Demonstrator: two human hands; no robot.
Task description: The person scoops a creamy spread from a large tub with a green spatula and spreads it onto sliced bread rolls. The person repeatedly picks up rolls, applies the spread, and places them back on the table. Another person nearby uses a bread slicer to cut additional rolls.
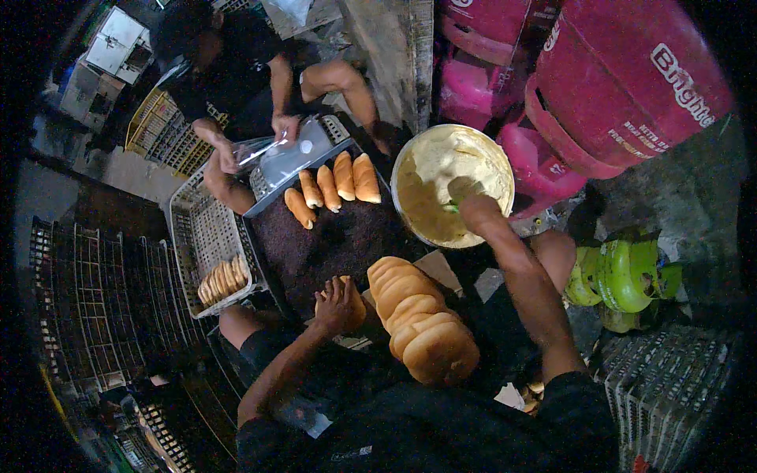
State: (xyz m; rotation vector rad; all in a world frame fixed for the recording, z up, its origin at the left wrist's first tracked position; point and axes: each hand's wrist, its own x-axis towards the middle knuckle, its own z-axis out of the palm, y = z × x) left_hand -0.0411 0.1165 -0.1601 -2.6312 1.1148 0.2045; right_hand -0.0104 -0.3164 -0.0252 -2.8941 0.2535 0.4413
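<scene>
My left hand [337, 306] is curled over a round bread bun [355, 303] at the near edge of a tray of dark brown sprinkles [315, 256]. My right hand [481, 214] reaches into a white bucket of pale yellow cream [432, 173]. It grips a spreader, of which a bit of green and a blurred flat blade [465, 189] show against the cream. Between my arms a row of golden buns [418, 315] leans together, close to my body. Several browned bread rolls [345, 177] lie side by side at the far end of the sprinkles.
Across from me a co-worker's hands [285, 128] hold clear plastic over a grey metal tray [303, 146]. A white crate [206, 229] with flat breads stands left. Pink sacks [623, 87] rise at the right, near green gas cylinders [627, 272] and stacked grey crates [662, 394].
</scene>
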